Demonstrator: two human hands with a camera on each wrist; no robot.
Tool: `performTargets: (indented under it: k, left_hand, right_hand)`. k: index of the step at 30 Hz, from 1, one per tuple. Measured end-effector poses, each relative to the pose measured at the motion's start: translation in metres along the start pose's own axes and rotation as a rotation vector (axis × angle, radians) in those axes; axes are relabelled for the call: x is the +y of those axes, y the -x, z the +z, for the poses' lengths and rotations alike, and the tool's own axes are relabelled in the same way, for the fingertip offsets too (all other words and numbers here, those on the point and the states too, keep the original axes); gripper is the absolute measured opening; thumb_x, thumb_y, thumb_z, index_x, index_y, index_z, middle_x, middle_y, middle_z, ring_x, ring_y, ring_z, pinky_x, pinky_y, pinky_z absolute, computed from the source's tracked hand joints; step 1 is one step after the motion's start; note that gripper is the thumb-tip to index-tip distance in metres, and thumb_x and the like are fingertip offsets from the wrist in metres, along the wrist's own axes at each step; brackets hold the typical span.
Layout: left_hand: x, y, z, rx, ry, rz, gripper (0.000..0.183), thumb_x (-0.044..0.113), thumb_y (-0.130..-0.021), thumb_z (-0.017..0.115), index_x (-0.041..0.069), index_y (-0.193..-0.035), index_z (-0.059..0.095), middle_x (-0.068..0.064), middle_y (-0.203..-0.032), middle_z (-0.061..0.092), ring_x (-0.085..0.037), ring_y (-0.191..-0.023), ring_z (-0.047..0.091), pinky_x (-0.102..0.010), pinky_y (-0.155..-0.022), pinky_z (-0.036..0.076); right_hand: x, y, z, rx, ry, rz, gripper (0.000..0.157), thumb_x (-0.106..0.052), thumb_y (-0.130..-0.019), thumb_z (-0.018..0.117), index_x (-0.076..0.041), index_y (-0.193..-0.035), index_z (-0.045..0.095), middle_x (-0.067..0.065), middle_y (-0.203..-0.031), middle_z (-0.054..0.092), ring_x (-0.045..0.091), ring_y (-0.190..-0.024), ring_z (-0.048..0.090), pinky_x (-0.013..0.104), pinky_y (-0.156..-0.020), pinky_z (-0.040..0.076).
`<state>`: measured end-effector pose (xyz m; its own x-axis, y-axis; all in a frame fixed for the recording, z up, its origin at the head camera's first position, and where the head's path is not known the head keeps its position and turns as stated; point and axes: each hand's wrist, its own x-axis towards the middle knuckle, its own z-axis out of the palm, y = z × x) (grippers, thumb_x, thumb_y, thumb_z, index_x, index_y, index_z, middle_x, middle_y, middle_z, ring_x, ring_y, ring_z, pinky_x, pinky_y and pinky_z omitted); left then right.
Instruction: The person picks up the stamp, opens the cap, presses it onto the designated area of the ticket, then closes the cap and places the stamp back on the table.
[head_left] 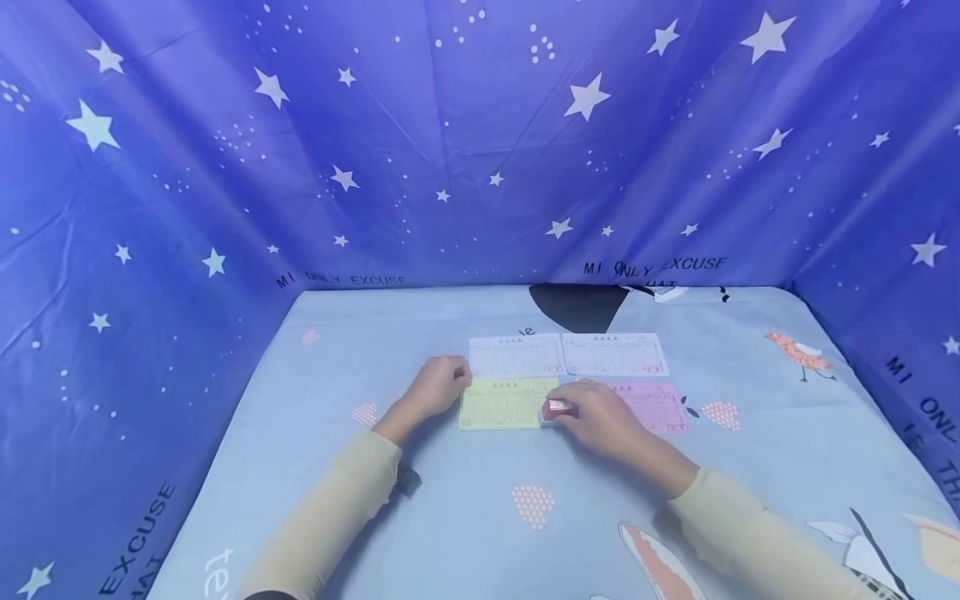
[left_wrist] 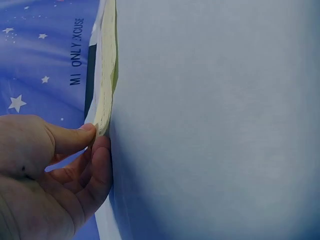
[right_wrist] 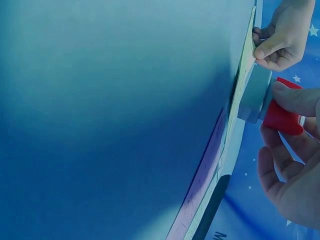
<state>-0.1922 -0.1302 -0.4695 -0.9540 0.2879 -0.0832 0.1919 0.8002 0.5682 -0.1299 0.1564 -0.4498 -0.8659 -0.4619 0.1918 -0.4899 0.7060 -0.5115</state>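
In the head view a yellow printed form [head_left: 498, 406] lies on the cloth. My left hand [head_left: 438, 383] is at its upper left corner, and in the left wrist view the thumb and fingers pinch the paper's edge [left_wrist: 105, 95]. My right hand [head_left: 600, 417] grips a stamp [right_wrist: 282, 117] by its red handle, thumb on one side and fingers on the other. The stamp's greyish block [right_wrist: 256, 90] sits at the lower right part of the yellow form; its underside is hidden. Partly behind the right hand lies a pink form [head_left: 660, 407].
Two white forms [head_left: 516, 357] [head_left: 611, 356] lie side by side behind the yellow and pink ones. A light blue patterned cloth [head_left: 450, 517] covers the table. Purple star-printed curtains [head_left: 450, 125] hang along the back and both sides.
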Motion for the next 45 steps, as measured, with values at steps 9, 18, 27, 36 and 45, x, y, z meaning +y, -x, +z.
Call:
performTargets:
  k: [9,18,27,36,45]
  left_hand:
    - [0.001,0.003,0.002,0.016,-0.013,0.005,0.008,0.01,-0.095,0.066,0.011,-0.088,0.07,0.001,-0.083,0.066,-0.015,-0.078,0.06,-0.035,-0.077,0.054]
    - [0.004,0.004,0.0,0.007,-0.007,-0.01,0.006,0.01,-0.093,0.068,0.012,-0.088,0.07,0.0,-0.086,0.067,-0.018,-0.085,0.063,-0.038,-0.082,0.054]
    - [0.004,0.004,0.001,-0.004,-0.02,-0.015,0.009,0.011,-0.092,0.071,0.014,-0.084,0.067,0.002,-0.082,0.064,-0.016,-0.08,0.059,-0.036,-0.078,0.053]
    - [0.002,0.005,0.002,0.01,-0.024,0.001,0.008,0.009,-0.092,0.07,0.012,-0.084,0.068,0.001,-0.084,0.065,-0.017,-0.082,0.059,-0.036,-0.078,0.052]
    - [0.002,0.004,0.003,0.009,-0.027,-0.008,0.006,0.005,-0.093,0.067,0.01,-0.091,0.07,-0.003,-0.09,0.067,-0.02,-0.086,0.061,-0.038,-0.082,0.054]
  right_hand:
    - [-0.004,0.0,0.008,-0.003,0.039,0.008,0.022,-0.009,-0.08,0.085,-0.023,-0.094,0.075,-0.007,-0.093,0.072,0.016,-0.091,0.065,0.038,-0.082,0.054]
    - [-0.002,0.001,0.012,0.035,0.093,-0.037,0.023,-0.009,-0.079,0.086,-0.018,-0.098,0.076,-0.001,-0.098,0.074,0.019,-0.095,0.068,0.039,-0.085,0.055]
    - [-0.002,0.003,0.014,0.041,0.095,-0.034,0.025,-0.009,-0.079,0.086,-0.015,-0.101,0.076,0.001,-0.1,0.074,0.022,-0.098,0.069,0.041,-0.087,0.056]
    - [0.0,0.003,0.016,0.025,0.102,-0.007,0.025,-0.009,-0.08,0.085,-0.016,-0.101,0.076,0.0,-0.1,0.074,0.021,-0.098,0.068,0.041,-0.087,0.056]
    - [0.002,0.002,0.016,0.029,0.097,-0.002,0.024,-0.01,-0.079,0.085,-0.018,-0.1,0.076,-0.001,-0.099,0.074,0.02,-0.097,0.068,0.041,-0.086,0.056]
